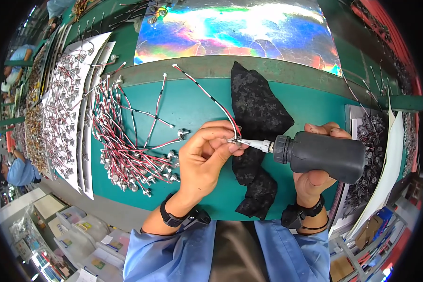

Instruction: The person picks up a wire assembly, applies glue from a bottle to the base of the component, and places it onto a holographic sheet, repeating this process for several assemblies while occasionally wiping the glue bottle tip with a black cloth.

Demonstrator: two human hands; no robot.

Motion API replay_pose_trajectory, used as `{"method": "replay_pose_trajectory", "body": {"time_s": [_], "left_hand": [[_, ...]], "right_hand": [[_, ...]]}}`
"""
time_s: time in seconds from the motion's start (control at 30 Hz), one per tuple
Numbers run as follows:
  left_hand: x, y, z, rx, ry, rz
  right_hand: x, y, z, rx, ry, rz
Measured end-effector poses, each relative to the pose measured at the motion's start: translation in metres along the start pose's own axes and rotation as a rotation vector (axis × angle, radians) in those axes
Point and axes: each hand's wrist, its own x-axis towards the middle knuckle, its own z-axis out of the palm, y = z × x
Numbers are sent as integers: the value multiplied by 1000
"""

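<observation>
Between the fingertips of my left hand (204,155) is pinched the small metal end of a wired part, whose red, white and black cable (204,91) runs up and left to a white plug. My right hand (312,181) is wrapped round a black squeeze bottle (328,156), tipped on its side. The bottle's pale tapered nozzle (256,144) points left and meets the part at my left fingertips. Under both hands lies a crumpled black cloth (258,105) on the green mat. Left of my left hand is a large heap of similar wired parts (127,141).
A shiny iridescent sheet (235,30) covers the far side, beyond a grey ledge. White boards with several wired parts (63,113) stand at the left. A box of small dark parts (366,160) is at the right. Clear plastic bins (87,235) sit lower left. Other people (21,169) are at far left.
</observation>
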Motion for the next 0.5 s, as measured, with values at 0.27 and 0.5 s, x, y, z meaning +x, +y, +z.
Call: {"method": "replay_pose_trajectory", "body": {"time_s": [0.27,0.5], "left_hand": [[1,1,1,-15,7,-16],[1,2,0,-59,-39,-29]], "right_hand": [[0,-1,0,0,27,32],[-2,-1,-2,-25,33,54]]}}
